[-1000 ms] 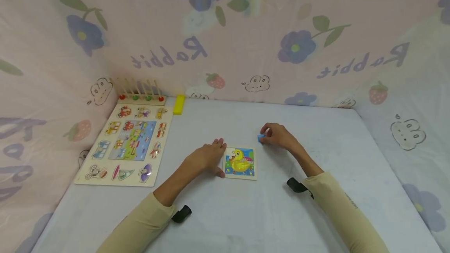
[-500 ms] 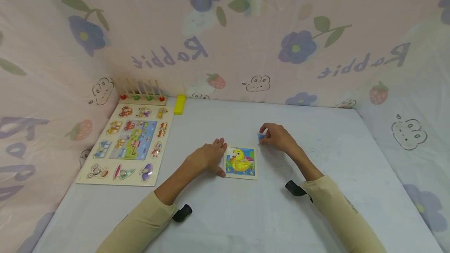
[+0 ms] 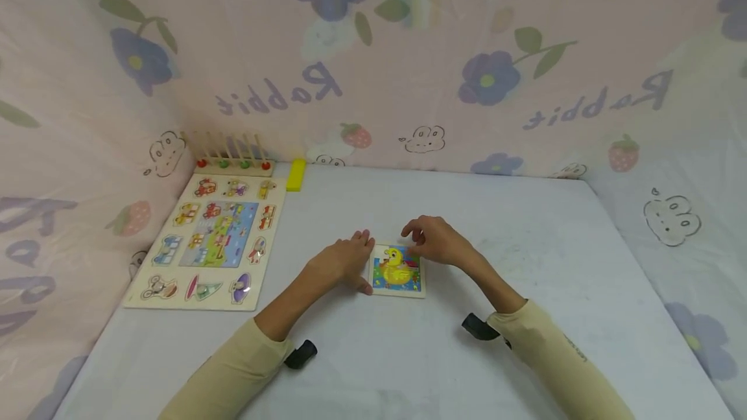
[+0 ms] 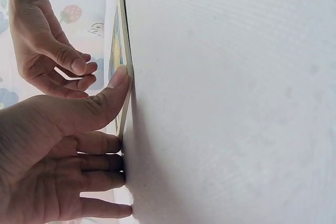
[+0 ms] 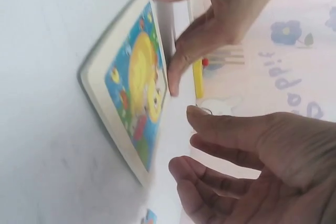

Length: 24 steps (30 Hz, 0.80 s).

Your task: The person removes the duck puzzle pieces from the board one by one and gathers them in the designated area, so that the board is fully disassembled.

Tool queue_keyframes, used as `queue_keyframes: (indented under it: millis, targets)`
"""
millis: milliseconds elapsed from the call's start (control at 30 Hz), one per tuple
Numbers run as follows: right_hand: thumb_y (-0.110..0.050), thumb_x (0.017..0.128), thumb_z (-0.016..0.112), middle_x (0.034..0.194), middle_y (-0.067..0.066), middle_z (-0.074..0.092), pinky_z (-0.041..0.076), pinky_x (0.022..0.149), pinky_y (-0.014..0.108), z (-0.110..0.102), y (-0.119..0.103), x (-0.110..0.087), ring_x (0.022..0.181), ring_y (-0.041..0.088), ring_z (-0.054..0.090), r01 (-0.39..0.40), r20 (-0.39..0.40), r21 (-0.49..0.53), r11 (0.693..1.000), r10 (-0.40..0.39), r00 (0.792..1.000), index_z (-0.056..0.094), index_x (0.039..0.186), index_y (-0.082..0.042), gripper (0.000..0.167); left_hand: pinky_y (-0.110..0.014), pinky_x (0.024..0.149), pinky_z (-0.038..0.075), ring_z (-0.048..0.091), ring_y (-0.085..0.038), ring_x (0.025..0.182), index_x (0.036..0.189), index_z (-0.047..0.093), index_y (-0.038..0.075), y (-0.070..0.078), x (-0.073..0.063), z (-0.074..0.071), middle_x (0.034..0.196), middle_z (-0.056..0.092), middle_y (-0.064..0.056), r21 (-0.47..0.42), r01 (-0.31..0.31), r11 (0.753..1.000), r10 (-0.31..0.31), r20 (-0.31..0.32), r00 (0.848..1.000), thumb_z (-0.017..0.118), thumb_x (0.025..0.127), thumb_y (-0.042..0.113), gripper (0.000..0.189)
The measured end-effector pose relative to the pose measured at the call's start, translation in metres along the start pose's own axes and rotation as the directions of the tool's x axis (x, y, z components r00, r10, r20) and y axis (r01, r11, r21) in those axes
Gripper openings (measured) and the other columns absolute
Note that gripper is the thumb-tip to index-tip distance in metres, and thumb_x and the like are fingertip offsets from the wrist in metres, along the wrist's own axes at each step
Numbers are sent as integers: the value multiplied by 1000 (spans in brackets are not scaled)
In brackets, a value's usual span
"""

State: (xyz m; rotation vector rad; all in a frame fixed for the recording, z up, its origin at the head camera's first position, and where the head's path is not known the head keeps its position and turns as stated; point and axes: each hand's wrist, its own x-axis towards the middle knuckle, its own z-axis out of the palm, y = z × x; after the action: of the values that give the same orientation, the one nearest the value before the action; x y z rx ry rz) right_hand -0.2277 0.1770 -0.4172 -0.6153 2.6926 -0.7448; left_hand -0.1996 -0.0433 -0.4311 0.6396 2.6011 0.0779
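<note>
A small wooden duck puzzle (image 3: 397,269) lies flat on the table, a yellow duck on blue, with a pale patch at its upper left. My left hand (image 3: 343,263) steadies the puzzle's left side, thumb and fingers extended along the edge. Over the upper right corner hovers my right hand (image 3: 440,240), fingers loosely bent. Nothing shows between those fingers in the right wrist view. A small blue piece (image 5: 149,217) lies on the table beyond the puzzle, seen at the bottom of that view; the right hand covers its place in the head view.
A large peg puzzle board (image 3: 133,293) with vehicle and toy shapes lies to the left. Behind it stands a wooden peg rack (image 3: 233,167) with red and green beads. Beside these is a yellow block (image 3: 296,175). A patterned cloth (image 3: 397,96) rises behind the table.
My right hand has let go of the small blue piece and moved left and nearer, over the puzzle's corner. The left hand keeps its place at the puzzle's edge.
</note>
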Motion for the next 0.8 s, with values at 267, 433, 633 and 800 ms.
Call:
queue_keyframes:
  millis: [267,433,633,800]
  targets:
    - [-13,84,86,98,12,67,59,78,31,29,-4,1,83,18,59,-32,-23,-70,997,31,999,76,117,-1,36,-50,128,36,26,-29,163,163,34,4,-1,-3,1,174,26,-15,-6,-5,1000,5,-15,1000,85,86,45,101]
    - [-13,83,88,101,11,67,62,80,35,37,-7,1,86,18,60,-75,-63,-98,992,69,996,79,117,-4,36,-52,127,37,27,-30,163,163,34,4,-3,1,6,174,26,-16,-7,-3,1000,3,-23,1000,86,85,45,103]
    - [-10,84,87,101,9,68,60,74,32,41,-10,0,83,17,60,-58,-80,-136,989,47,996,80,115,-5,32,-51,128,35,26,-30,163,163,33,5,-1,-1,3,174,25,-15,-14,1,1000,-1,-8,1000,85,86,44,101]
    - [-8,83,88,99,8,69,59,72,32,41,-12,-1,81,16,59,-51,-111,-154,987,34,993,81,112,-5,30,-51,127,36,27,-30,163,163,34,5,-3,3,6,174,25,-15,3,-9,1000,9,-22,1000,86,85,46,102]
